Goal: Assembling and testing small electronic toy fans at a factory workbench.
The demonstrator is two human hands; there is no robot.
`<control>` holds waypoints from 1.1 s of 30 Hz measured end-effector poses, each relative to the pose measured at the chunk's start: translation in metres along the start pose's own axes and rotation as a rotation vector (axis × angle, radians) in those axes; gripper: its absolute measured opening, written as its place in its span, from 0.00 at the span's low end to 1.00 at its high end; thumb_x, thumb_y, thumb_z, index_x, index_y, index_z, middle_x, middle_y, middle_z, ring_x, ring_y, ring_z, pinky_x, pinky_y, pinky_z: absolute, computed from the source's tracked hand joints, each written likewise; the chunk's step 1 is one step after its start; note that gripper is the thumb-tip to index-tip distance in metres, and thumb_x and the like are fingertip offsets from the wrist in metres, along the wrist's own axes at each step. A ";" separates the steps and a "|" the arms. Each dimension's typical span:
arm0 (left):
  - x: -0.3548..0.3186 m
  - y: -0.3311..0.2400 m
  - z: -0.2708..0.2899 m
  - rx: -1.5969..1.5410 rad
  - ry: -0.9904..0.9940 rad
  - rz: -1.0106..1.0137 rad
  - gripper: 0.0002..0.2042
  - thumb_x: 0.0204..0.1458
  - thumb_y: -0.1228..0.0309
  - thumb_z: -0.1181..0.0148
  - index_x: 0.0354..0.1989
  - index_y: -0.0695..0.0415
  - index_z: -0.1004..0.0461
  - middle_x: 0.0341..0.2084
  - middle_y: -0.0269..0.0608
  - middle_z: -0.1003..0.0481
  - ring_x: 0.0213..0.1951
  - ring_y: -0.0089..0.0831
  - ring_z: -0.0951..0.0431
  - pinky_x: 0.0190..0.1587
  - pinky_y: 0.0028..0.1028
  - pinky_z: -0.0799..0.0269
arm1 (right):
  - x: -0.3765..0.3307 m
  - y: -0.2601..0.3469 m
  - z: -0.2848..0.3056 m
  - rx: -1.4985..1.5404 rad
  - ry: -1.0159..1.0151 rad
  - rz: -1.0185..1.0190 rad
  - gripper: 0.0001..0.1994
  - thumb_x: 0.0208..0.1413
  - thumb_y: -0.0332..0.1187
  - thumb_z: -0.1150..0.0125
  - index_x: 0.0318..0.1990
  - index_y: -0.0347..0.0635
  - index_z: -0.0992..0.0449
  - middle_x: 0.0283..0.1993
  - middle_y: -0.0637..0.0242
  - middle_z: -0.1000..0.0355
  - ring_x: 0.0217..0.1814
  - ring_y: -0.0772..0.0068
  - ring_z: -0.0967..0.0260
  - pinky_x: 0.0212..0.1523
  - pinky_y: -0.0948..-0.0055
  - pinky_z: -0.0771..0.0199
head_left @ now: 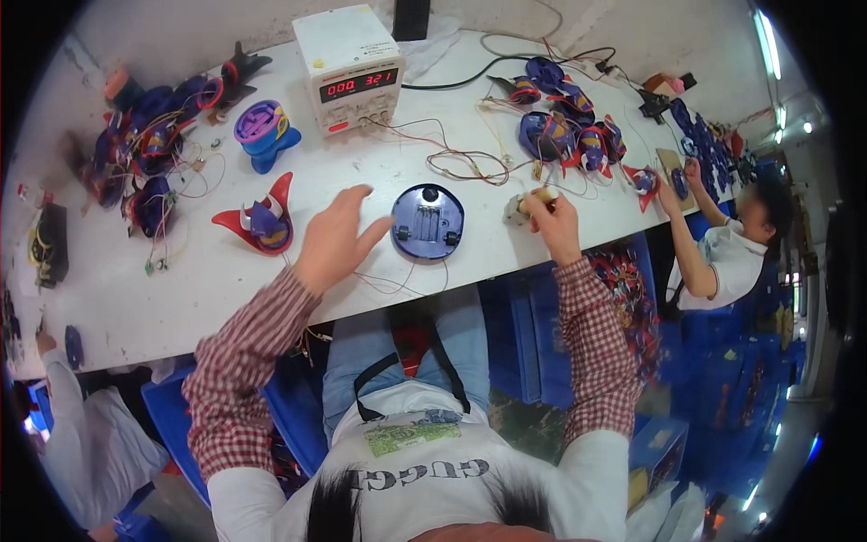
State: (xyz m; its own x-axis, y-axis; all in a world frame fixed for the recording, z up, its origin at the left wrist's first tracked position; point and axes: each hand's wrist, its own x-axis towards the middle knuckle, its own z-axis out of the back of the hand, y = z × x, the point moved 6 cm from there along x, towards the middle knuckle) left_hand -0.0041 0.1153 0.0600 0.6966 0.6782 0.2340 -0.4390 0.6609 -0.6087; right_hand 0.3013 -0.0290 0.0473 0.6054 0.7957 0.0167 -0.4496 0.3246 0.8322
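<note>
My left hand (332, 242) hovers above the white table, thumb and fingers apart, holding nothing. Just right of it lies a round dark-blue plastic base (428, 221) with a battery compartment in its middle and small black wheels at its edge. Thin wires trail from the base toward the table's front edge. Farther right, my right hand (555, 226) is closed on a small pale-yellow, roundish piece (545, 195) whose kind I cannot make out. Beside those fingers is a whitish lump (516, 210). Left of my left hand sits a red-horned purple toy part (264, 220).
A white power supply (348, 77) with a lit red display stands at the back, its leads (465, 163) coiled on the table. Nearby is a blue-and-purple cup-like piece (262, 134). Wired toy parts are heaped left (153, 135) and right (569, 126). A co-worker (722, 244) works at right.
</note>
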 end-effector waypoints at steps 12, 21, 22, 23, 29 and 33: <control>0.018 0.012 -0.062 -0.135 0.058 0.211 0.14 0.51 0.69 0.49 0.43 0.65 0.34 0.22 0.51 0.24 0.27 0.49 0.23 0.32 0.39 0.29 | -0.036 0.073 -0.095 0.299 0.208 0.300 0.10 0.53 0.27 0.38 0.41 0.36 0.31 0.32 0.62 0.29 0.22 0.78 0.36 0.24 0.81 0.31; 0.007 0.007 -0.056 -0.185 -0.033 0.215 0.11 0.48 0.73 0.49 0.39 0.64 0.35 0.20 0.52 0.25 0.23 0.49 0.24 0.28 0.39 0.29 | -0.054 0.092 -0.115 -0.160 0.027 0.754 0.13 0.49 0.26 0.36 0.40 0.37 0.31 0.36 0.62 0.32 0.29 0.70 0.34 0.28 0.76 0.31; 0.006 0.008 -0.056 -0.183 -0.043 0.211 0.10 0.48 0.74 0.49 0.39 0.64 0.35 0.20 0.52 0.25 0.23 0.50 0.24 0.28 0.39 0.29 | -0.054 0.093 -0.116 -0.178 0.032 0.755 0.13 0.48 0.26 0.36 0.40 0.37 0.31 0.37 0.62 0.33 0.30 0.69 0.34 0.29 0.76 0.31; 0.005 0.009 -0.056 -0.180 -0.052 0.208 0.10 0.48 0.74 0.49 0.38 0.64 0.36 0.19 0.52 0.25 0.22 0.50 0.24 0.27 0.39 0.29 | -0.055 0.094 -0.118 -0.196 0.037 0.755 0.13 0.48 0.26 0.35 0.40 0.37 0.31 0.37 0.62 0.33 0.31 0.69 0.34 0.29 0.75 0.31; 0.005 0.012 -0.058 -0.194 -0.069 0.204 0.10 0.48 0.74 0.50 0.38 0.64 0.36 0.18 0.52 0.25 0.21 0.50 0.24 0.26 0.40 0.29 | -0.054 0.098 -0.121 -0.219 0.089 0.720 0.12 0.47 0.26 0.35 0.39 0.39 0.31 0.37 0.61 0.33 0.31 0.67 0.34 0.29 0.75 0.31; 0.005 0.014 -0.061 -0.199 -0.098 0.213 0.10 0.48 0.74 0.50 0.39 0.64 0.37 0.18 0.53 0.26 0.21 0.50 0.24 0.26 0.41 0.29 | -0.059 0.102 -0.126 -0.259 0.145 0.713 0.12 0.47 0.25 0.36 0.38 0.39 0.31 0.36 0.62 0.33 0.31 0.66 0.35 0.30 0.74 0.32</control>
State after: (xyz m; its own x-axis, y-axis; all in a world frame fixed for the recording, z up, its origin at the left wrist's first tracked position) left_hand 0.0280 0.1082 0.0063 0.5383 0.8290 0.1514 -0.4424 0.4309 -0.7865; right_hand 0.1372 0.0218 0.0619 0.0276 0.9106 0.4124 -0.8488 -0.1966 0.4908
